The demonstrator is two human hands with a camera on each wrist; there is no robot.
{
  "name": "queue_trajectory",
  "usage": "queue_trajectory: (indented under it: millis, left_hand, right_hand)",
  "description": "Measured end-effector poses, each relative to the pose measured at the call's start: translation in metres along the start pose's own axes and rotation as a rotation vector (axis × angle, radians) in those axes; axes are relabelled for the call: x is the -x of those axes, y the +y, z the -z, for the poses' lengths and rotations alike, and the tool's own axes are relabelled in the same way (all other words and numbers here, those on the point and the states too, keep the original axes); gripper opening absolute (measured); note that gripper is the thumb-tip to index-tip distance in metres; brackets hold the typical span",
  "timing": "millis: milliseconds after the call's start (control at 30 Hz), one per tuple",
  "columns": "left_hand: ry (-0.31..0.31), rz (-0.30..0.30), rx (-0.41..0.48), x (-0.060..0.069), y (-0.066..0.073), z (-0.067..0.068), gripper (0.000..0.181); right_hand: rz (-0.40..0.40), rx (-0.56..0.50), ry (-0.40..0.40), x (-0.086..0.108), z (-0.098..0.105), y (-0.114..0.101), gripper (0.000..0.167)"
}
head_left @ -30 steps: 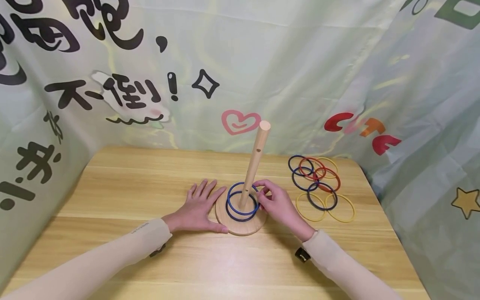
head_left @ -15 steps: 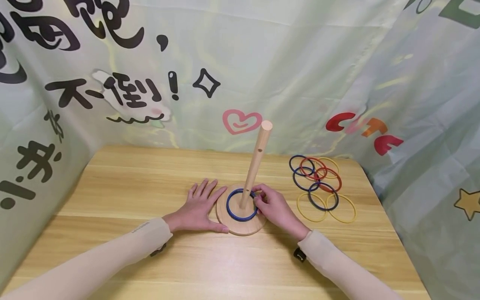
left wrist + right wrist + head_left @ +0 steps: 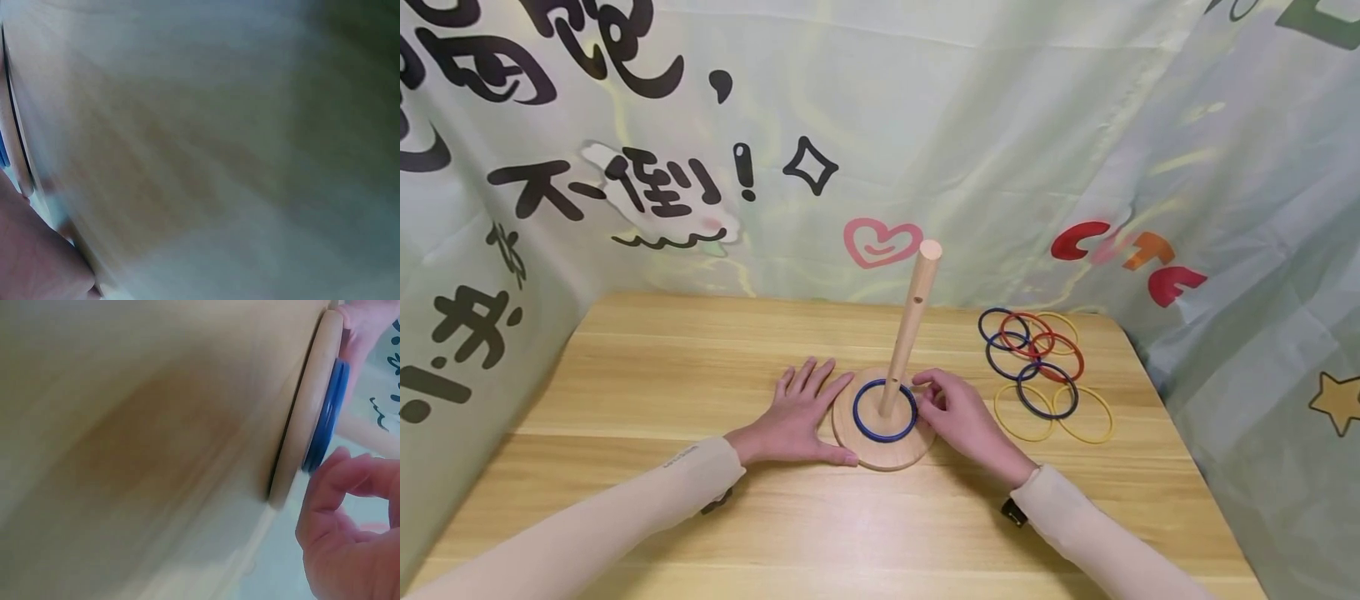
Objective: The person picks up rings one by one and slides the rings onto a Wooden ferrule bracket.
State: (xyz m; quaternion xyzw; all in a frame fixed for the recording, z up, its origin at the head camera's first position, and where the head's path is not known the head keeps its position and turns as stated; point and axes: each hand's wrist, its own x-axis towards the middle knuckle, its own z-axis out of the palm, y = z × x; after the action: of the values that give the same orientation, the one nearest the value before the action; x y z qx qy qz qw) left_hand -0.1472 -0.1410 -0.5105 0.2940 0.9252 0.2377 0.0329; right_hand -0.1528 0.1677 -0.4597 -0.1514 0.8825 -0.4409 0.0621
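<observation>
A round wooden base point(image 3: 887, 457) with an upright peg point(image 3: 910, 325) stands on the table. Around the foot of the peg lie stacked blue rings point(image 3: 885, 439), flat on the base; the right wrist view shows them edge-on as blue rings point(image 3: 328, 419). My left hand point(image 3: 797, 425) rests at the base's left edge with fingers spread and the thumb along its front. Just right of the rings is my right hand point(image 3: 958, 417), its fingers loosely bent and holding nothing. In the right wrist view the fingertips point(image 3: 340, 453) are close beside the rings; contact cannot be made out.
On the right of the wooden table point(image 3: 850, 533) lies an overlapping group of loose rings, including a blue ring point(image 3: 1047, 417), a red ring point(image 3: 1027, 313) and a yellow ring point(image 3: 1083, 442). A printed cloth point(image 3: 880, 125) hangs behind and along both sides.
My right hand has lowered a blue ring onto the one on the base, let it go and drawn slightly right. My left hand has kept its place.
</observation>
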Motion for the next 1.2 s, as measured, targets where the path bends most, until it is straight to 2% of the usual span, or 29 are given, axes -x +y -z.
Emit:
queue_trajectory:
  millis: [233,500,700,967,1200]
  left_hand:
    - [-0.009,0.013,-0.008,-0.002,-0.004,-0.004,0.132]
    - [-0.023,0.006,-0.004,-0.001,0.004,0.004,0.131]
    - [-0.022,0.007,-0.014,0.000,0.005,0.004,0.131]
    - [-0.004,0.008,0.003,-0.003,0.001,0.002,0.131]
    - [0.014,-0.007,-0.002,-0.001,0.001,0.000,0.130]
  right_hand:
    - [0.068,0.037,0.081,0.013,0.030,0.016,0.029]
    - [0.046,0.124,0.192,0.037,0.069,0.039,0.031]
    - [0.040,0.257,0.255,0.052,0.094,0.057,0.027]
    - [0.003,0.349,0.249,0.058,0.115,0.074,0.024]
    - [-0.003,0.385,0.207,0.062,0.116,0.088,0.024]
